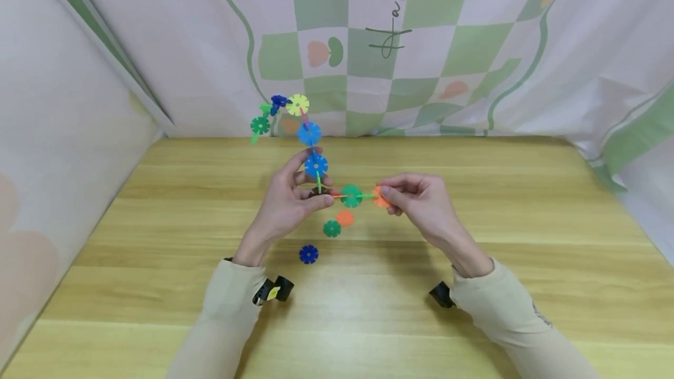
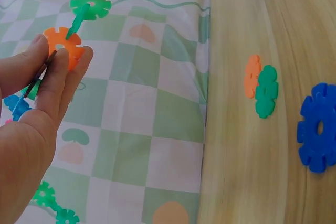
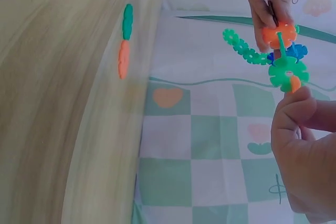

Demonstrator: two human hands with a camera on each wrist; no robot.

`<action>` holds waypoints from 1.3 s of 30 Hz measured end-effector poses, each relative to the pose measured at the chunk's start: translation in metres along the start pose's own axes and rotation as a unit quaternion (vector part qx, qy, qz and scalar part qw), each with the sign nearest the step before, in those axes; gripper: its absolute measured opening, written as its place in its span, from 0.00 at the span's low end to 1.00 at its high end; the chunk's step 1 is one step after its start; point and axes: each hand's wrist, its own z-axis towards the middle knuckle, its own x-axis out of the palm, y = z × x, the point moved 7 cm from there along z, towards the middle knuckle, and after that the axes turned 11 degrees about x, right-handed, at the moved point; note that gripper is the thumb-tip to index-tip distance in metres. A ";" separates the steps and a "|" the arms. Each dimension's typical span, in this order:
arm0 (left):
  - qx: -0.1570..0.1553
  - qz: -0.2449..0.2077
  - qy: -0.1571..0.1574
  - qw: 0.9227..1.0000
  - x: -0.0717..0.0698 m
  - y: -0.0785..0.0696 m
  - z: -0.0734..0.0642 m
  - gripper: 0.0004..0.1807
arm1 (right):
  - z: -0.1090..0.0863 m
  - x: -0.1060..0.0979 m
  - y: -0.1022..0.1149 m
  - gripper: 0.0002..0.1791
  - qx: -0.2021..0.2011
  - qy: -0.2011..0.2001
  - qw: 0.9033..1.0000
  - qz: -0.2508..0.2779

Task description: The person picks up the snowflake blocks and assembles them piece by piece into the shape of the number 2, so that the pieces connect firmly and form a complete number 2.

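Note:
A chain of slotted plastic snowflake discs hangs between both hands above the table. My left hand pinches it near a dark brown disc, next to an orange disc. From there one arm of the chain runs away through blue discs, a yellow disc and a dark blue disc to green discs. The other arm reaches right through a green disc to an orange end disc. Thumb and fingers of my right hand pinch that end disc, partly hiding it.
On the wooden table below the hands lie a loose orange disc, a green disc and a dark blue disc. A checked curtain hangs behind the table's far edge, with a pale cloth at the left.

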 end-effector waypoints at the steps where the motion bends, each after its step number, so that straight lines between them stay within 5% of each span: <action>1: 0.003 -0.002 0.000 1.000 0.000 -0.001 0.000 0.41 | 0.000 0.000 0.001 0.13 -0.001 0.002 1.000 0.001; 18: 0.010 -0.040 -0.014 0.999 -0.009 -0.003 -0.005 0.41 | 0.002 0.007 -0.002 0.18 0.045 0.053 0.997 0.013; 31: 0.004 -0.016 -0.016 1.000 -0.014 -0.005 -0.008 0.34 | 0.001 0.015 0.003 0.26 0.058 0.073 0.995 0.021; 36: 0.010 -0.012 -0.008 1.000 -0.014 -0.008 -0.004 0.31 | 0.009 0.007 -0.009 0.40 0.095 0.047 0.994 0.006; 39: 0.012 -0.008 -0.001 1.000 -0.012 -0.010 -0.002 0.31 | 0.017 0.010 -0.022 0.38 0.132 0.060 0.989 -0.034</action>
